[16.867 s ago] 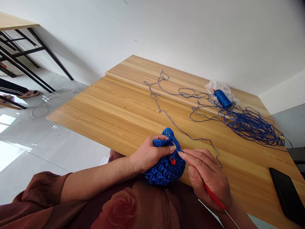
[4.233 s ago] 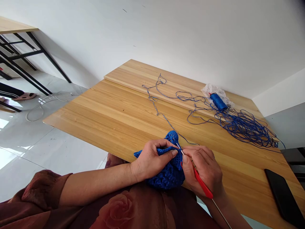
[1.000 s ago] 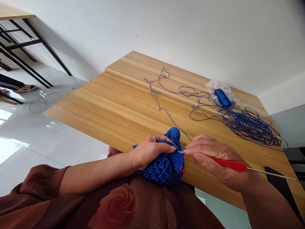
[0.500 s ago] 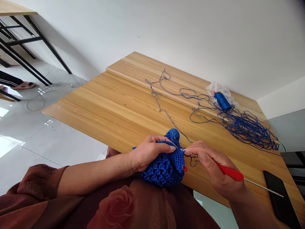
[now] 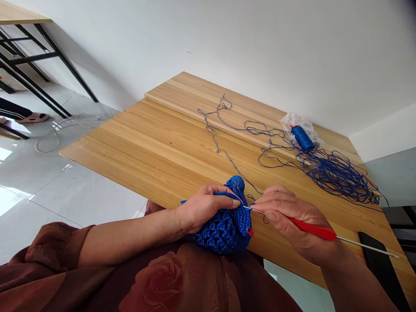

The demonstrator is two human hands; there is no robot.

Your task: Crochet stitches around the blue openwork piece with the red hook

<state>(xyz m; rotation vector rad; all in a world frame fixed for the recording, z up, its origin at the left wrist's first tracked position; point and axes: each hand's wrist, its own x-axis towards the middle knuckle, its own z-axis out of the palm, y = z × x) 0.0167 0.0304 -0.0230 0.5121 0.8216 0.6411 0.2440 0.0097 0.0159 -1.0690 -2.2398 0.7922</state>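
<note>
My left hand grips a blue crochet piece, a rounded pouch shape with an openwork lower part, and holds it against my lap at the table's edge. A red stitch marker hangs on its right side. My right hand holds a red-handled crochet hook nearly level, its metal tip at the stitches by my left fingertips. A long thin metal shaft extends from the handle's far end. Blue yarn runs from the work to a spool lying on a clear plastic bag.
Loose blue yarn lies tangled on the pine table. A black phone lies near the right edge. Beyond the left edge are a glossy tile floor, a wire loop, a black-framed table and another person's slippered foot.
Since the oldest frame, the hook has swung from pointing toward me to lying nearly level, and my right hand has moved right. The crochet piece has turned, bringing the marker to its right edge.
</note>
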